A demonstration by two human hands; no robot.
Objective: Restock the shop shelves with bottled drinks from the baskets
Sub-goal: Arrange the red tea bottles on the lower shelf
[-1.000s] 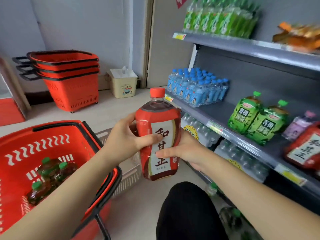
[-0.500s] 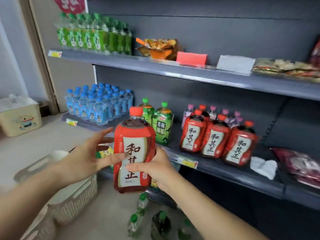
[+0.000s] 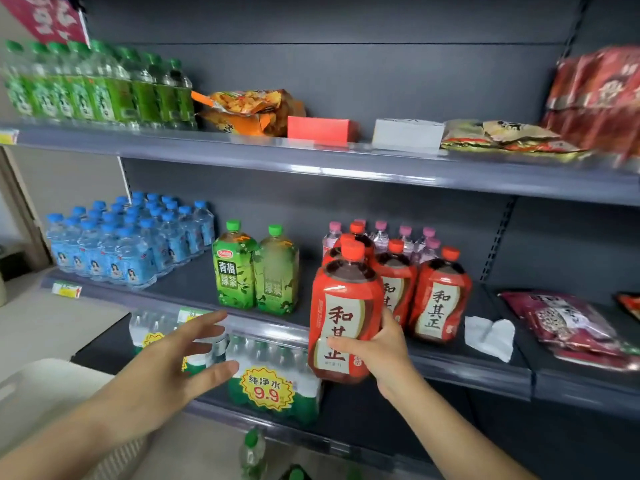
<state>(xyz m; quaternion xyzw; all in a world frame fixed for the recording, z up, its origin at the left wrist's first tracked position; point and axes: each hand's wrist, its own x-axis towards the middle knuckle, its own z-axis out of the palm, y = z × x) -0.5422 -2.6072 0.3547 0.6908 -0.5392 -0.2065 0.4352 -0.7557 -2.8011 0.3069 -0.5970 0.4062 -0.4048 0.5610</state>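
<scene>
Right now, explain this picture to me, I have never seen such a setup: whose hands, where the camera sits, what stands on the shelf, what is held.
No machine here: a person restocks a shop, and one wide camera on their head looks down at both hands. The right hand grips a red-labelled bottle in front of the middle shelf, not yet set down. The left hand is open and holds nothing. On that shelf stand blue-capped water bottles, two green tea bottles, matching red bottles and pink-capped bottles.
</scene>
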